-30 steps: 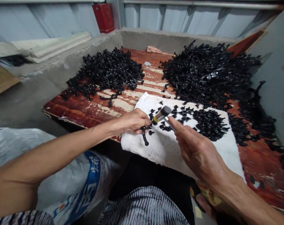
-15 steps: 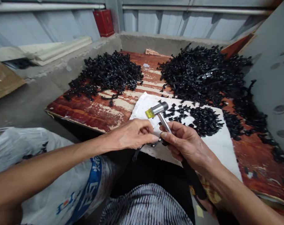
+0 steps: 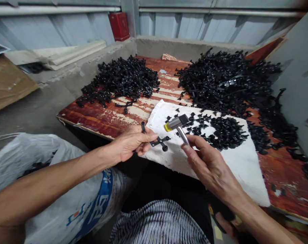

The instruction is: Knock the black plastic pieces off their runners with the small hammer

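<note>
Work surface: a worn red-brown board (image 3: pixel 103 118) with flaking paint, set against a concrete ledge (image 3: pixel 98 56) and grey panelled walls; a red box (image 3: pixel 119 26) stands in the corner.

Far left: a brown cardboard sheet (image 3: pixel 9 83) on the concrete floor. Lower left: a white woven sack (image 3: pixel 75 203) with blue print, below the left forearm; its contents cannot be seen.

On the board's left part, a heap of black plastic parts (image 3: pixel 123 79). The left hand (image 3: pixel 130 144) is closed in a pinch on one black cross-shaped part (image 3: pixel 159 142), held at the near edge of a white foam slab (image 3: pixel 220 169), which lies on the board.

The right hand (image 3: pixel 210 166) is closed around the metal shaft of a small hammer (image 3: pixel 176 122), whose head, yellow-tipped at one end, hangs over the slab just right of the held part.

On the slab beyond the hammer, a small cluster of loose black pieces (image 3: pixel 225 132). Behind it, right, a larger heap of black parts (image 3: pixel 227 81) runs along a grey side panel (image 3: pixel 296 88).
</note>
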